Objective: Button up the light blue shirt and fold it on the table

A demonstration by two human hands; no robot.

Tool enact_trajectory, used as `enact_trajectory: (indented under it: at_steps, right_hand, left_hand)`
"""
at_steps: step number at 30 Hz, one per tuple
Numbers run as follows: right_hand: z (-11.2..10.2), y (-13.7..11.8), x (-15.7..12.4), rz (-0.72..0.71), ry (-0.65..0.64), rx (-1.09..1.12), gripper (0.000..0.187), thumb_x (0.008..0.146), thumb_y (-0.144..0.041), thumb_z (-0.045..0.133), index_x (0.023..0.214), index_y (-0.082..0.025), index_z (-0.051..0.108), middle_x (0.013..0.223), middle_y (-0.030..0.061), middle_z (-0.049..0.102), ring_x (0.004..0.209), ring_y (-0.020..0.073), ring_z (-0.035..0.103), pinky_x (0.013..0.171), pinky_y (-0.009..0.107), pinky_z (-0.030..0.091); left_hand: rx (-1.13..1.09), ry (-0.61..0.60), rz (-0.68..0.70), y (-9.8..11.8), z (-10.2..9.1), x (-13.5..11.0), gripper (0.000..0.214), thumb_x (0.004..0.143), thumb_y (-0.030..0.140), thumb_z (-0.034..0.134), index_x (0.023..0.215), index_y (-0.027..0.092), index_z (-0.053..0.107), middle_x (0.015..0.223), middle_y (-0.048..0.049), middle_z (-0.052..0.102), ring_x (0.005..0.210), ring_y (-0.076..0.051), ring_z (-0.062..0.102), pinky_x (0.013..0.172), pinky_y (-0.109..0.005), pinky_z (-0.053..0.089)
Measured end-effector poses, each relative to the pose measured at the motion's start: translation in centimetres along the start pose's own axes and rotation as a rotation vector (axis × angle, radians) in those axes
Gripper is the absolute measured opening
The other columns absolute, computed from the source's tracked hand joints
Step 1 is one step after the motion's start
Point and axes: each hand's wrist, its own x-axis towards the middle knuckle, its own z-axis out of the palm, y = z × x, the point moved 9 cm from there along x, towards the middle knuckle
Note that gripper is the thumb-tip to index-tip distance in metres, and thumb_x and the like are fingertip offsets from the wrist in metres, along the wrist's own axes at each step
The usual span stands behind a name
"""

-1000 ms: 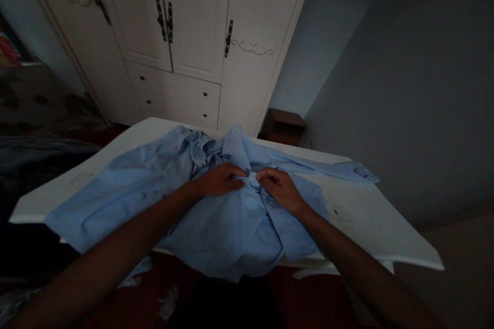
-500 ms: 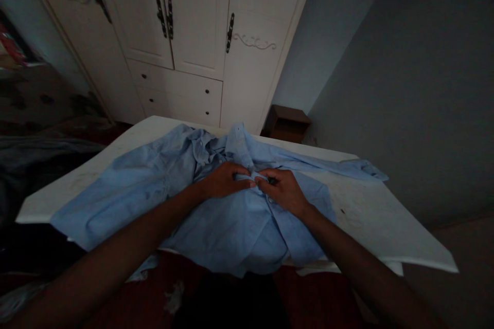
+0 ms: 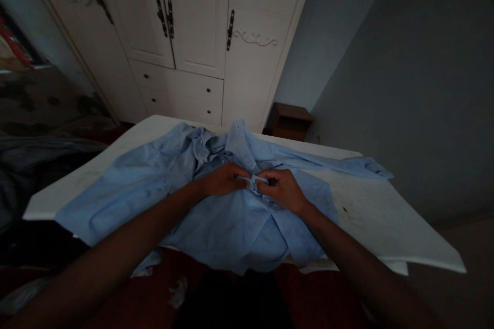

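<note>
A light blue button-up shirt (image 3: 227, 231) lies spread over a white table (image 3: 370, 216), its collar toward the far edge. One sleeve stretches out to the right; the other side of the shirt spreads to the left. At the front opening, my left hand (image 3: 226, 179) pinches the cloth between thumb and fingers. Close beside it, my right hand (image 3: 283, 188) pinches the same front band from the right. A small fold of cloth shows between the fingertips. Whether a button sits in them is too small and dark to make out.
A white wardrobe (image 3: 193, 20) with dark handles and drawers stands behind the table. A small brown cabinet (image 3: 291, 121) is in the corner by the grey wall (image 3: 417, 87). Dark cloth (image 3: 42, 164) is heaped at the left. Red flooring shows below the table.
My fingertips have shifted slightly at the shirt front, and more of the folded band shows between them. Both hands keep their pinch. The view has moved a little.
</note>
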Motion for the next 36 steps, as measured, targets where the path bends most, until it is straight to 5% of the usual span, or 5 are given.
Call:
enact_trajectory:
  at_steps: [8, 14, 21, 30, 36]
  right_hand:
    - [-0.2, -1.4, 0.0, -0.115, 0.069, -0.27, 0.016, 0.079, -0.022, 0.057, 0.068, -0.018, 0.068, 0.057, -0.0016, 0.058, 0.053, 0.011, 0.049, 0.055, 0.023, 0.034]
    - [0.0, 0.9, 0.0, 0.006, 0.028, 0.015, 0.024, 0.081, -0.035, 0.057, 0.071, -0.018, 0.071, 0.055, -0.0022, 0.057, 0.052, 0.0112, 0.048, 0.049, 0.021, 0.033]
    - [0.1, 1.8, 0.1, 0.056, 0.007, 0.202, 0.026, 0.08, -0.04, 0.059, 0.077, -0.019, 0.074, 0.063, -0.0009, 0.063, 0.058, 0.0133, 0.054, 0.053, 0.023, 0.04]
    - [0.5, 1.8, -0.1, 0.088, 0.03, 0.224, 0.026, 0.079, -0.041, 0.061, 0.075, -0.018, 0.073, 0.063, -0.0007, 0.061, 0.057, 0.0122, 0.051, 0.053, 0.023, 0.038]
    - [1.1, 3.0, 0.1, 0.234, 0.016, 0.395, 0.026, 0.071, -0.042, 0.068, 0.068, -0.016, 0.07, 0.055, -0.0036, 0.052, 0.051, 0.0088, 0.042, 0.049, 0.021, 0.031]
  left_hand:
    - [0.029, 0.038, -0.023, -0.3, -0.1, 0.0, 0.02, 0.081, 0.028, 0.055, 0.082, 0.016, 0.07, 0.074, 0.0016, 0.069, 0.068, -0.013, 0.06, 0.064, -0.022, 0.045]
    - [0.203, 0.144, -0.046, 0.7, -0.7, -0.2, 0.029, 0.082, 0.044, 0.06, 0.081, 0.017, 0.07, 0.068, 0.0028, 0.066, 0.061, -0.011, 0.056, 0.058, -0.021, 0.04]
    - [0.248, 0.348, 0.087, 1.7, -2.1, -0.5, 0.023, 0.077, 0.039, 0.071, 0.083, 0.017, 0.069, 0.081, -0.0013, 0.066, 0.076, -0.014, 0.06, 0.072, -0.025, 0.046]
    - [0.223, 0.26, 0.08, 1.4, -1.3, -0.4, 0.018, 0.085, 0.032, 0.062, 0.088, 0.018, 0.073, 0.087, -0.0031, 0.068, 0.082, -0.014, 0.063, 0.077, -0.026, 0.047]
    - [0.155, 0.272, 0.065, 0.8, -1.2, -0.3, 0.02, 0.086, 0.029, 0.058, 0.081, 0.015, 0.071, 0.08, -0.0034, 0.07, 0.077, -0.015, 0.063, 0.074, -0.025, 0.047]
